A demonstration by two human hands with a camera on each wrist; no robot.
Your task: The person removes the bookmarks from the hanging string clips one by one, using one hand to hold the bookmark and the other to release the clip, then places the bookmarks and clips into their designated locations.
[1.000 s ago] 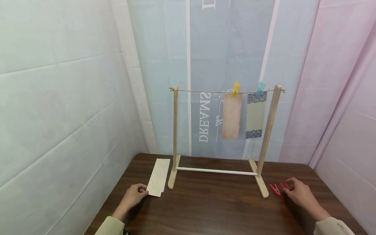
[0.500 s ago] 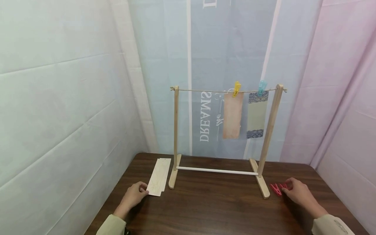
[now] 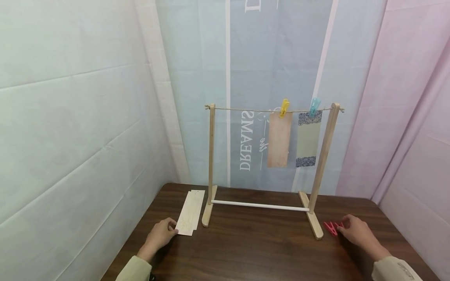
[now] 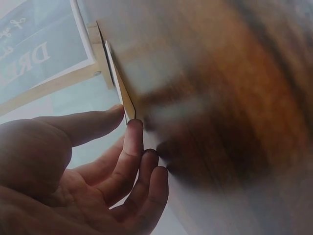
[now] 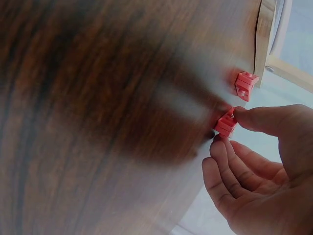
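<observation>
Pale cards (image 3: 190, 212), apparently two overlapping, lie on the table left of the wooden rack. My left hand (image 3: 159, 236) pinches the near corner of the top one between thumb and index finger; in the left wrist view that card (image 4: 126, 100) is tilted up off the table at this end. Two red clothespins sit right of the rack's foot. My right hand (image 3: 358, 234) has thumb and index finger on the nearer clothespin (image 5: 226, 123), pinching it at the tabletop. The other clothespin (image 5: 245, 85) lies just beyond, untouched.
A wooden rack (image 3: 325, 156) with a string and a white crossbar (image 3: 260, 205) stands between the hands. From its string hang a pinkish card (image 3: 279, 142) under a yellow clothespin (image 3: 284, 108) and a blue-patterned card (image 3: 308, 140) under a blue clothespin (image 3: 314, 107).
The right hand has shifted very slightly left, its fingers closer around the red clothespin. My left hand keeps its place at the card corner. The whole view drifts a little.
</observation>
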